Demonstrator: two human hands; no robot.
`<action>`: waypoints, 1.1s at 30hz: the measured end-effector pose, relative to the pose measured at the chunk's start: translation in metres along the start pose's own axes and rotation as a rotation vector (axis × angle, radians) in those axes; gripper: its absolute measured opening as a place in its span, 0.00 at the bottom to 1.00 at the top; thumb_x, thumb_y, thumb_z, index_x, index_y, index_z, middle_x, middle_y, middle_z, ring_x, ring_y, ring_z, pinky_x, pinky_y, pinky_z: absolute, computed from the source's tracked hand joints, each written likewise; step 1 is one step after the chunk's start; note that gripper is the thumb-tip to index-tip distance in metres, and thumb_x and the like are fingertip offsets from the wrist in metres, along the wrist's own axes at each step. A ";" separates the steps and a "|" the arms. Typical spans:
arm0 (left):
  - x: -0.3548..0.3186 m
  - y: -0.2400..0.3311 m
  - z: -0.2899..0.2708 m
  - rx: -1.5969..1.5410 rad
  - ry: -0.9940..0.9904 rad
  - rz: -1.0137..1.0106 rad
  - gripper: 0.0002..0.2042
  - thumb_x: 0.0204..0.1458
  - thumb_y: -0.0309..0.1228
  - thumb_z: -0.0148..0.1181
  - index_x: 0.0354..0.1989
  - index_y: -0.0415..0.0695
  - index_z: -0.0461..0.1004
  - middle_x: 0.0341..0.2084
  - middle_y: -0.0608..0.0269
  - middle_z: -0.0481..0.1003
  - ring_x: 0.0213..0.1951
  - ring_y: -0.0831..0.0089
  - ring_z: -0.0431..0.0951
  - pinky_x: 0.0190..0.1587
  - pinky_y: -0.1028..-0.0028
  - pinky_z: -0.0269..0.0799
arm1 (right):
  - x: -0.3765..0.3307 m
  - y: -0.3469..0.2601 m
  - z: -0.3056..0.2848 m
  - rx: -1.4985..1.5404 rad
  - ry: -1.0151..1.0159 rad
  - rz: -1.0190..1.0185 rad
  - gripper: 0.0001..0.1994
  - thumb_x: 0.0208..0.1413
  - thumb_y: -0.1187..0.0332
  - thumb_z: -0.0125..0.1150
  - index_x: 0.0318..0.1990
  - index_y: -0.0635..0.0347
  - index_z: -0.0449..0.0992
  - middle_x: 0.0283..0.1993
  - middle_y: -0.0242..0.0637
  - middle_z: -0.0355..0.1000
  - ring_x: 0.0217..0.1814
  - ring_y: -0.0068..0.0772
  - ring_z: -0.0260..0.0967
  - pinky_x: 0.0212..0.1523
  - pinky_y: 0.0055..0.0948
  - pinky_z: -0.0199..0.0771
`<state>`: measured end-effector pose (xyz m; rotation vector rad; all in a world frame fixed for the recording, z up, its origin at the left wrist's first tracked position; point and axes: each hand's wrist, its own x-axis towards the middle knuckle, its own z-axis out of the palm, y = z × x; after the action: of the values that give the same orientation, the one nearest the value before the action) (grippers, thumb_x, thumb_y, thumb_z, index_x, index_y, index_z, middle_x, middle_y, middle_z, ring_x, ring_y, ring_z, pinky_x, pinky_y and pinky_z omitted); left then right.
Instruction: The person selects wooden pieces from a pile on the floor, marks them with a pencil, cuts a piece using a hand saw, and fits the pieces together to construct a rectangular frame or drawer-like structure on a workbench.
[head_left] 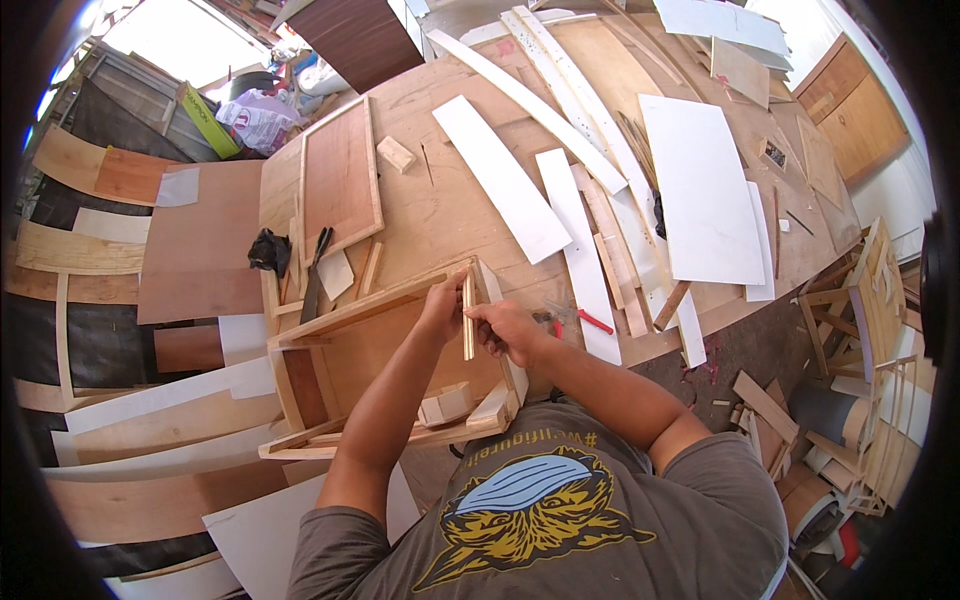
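Observation:
A short pale wooden strip stands out between my hands, over the right end of an open wooden box. My left hand is closed at the strip's upper part. Lower down, my right hand pinches the same strip from the right; some of its fingers are hidden behind it. Inside the box, close to my body, lie small wood blocks. Just right of my right hand, a tool with red handles rests on the worktable; its head is partly hidden.
Long white boards and a wide white panel cover the table's right side. A framed wooden panel and a dark long-bladed tool lie beyond the box. Stacked boards stand left; wood scraps litter the floor right.

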<state>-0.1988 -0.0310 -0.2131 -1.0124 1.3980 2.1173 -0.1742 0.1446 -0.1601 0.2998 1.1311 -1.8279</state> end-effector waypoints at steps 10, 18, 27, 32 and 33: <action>-0.014 0.007 0.009 0.070 0.041 0.076 0.15 0.62 0.42 0.59 0.34 0.41 0.76 0.22 0.63 0.74 0.22 0.71 0.75 0.23 0.70 0.74 | 0.007 0.026 -0.025 -0.576 0.197 -0.571 0.13 0.60 0.60 0.64 0.43 0.61 0.77 0.23 0.38 0.72 0.24 0.33 0.73 0.25 0.33 0.72; -0.018 0.009 0.010 0.032 0.041 0.103 0.12 0.61 0.38 0.62 0.29 0.44 0.73 0.20 0.68 0.72 0.19 0.76 0.73 0.20 0.72 0.70 | 0.011 0.013 -0.025 -1.022 0.165 -1.251 0.25 0.53 0.74 0.66 0.61 0.56 0.71 0.43 0.45 0.76 0.44 0.51 0.76 0.44 0.42 0.77; -0.014 0.009 0.011 0.011 0.076 0.093 0.13 0.63 0.36 0.60 0.29 0.42 0.73 0.20 0.67 0.72 0.19 0.75 0.73 0.20 0.73 0.71 | 0.030 0.016 -0.026 -1.153 0.173 -1.315 0.19 0.56 0.73 0.65 0.56 0.60 0.72 0.42 0.46 0.76 0.45 0.51 0.77 0.43 0.43 0.80; -0.007 0.003 0.006 0.002 0.066 0.092 0.13 0.62 0.37 0.61 0.29 0.43 0.73 0.19 0.68 0.71 0.18 0.76 0.73 0.19 0.74 0.69 | 0.032 0.017 -0.027 -1.175 0.192 -1.364 0.18 0.56 0.72 0.64 0.55 0.61 0.73 0.42 0.45 0.77 0.44 0.48 0.78 0.42 0.42 0.81; -0.004 0.001 0.003 0.007 0.068 0.097 0.13 0.62 0.37 0.61 0.29 0.43 0.73 0.19 0.68 0.70 0.18 0.76 0.72 0.18 0.75 0.68 | 0.032 0.018 -0.028 -1.191 0.190 -1.377 0.18 0.56 0.72 0.64 0.55 0.61 0.73 0.42 0.45 0.77 0.44 0.48 0.78 0.42 0.41 0.81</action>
<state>-0.1979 -0.0280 -0.2092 -1.0429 1.5144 2.1629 -0.1841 0.1457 -0.2052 -1.3071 2.6731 -1.6686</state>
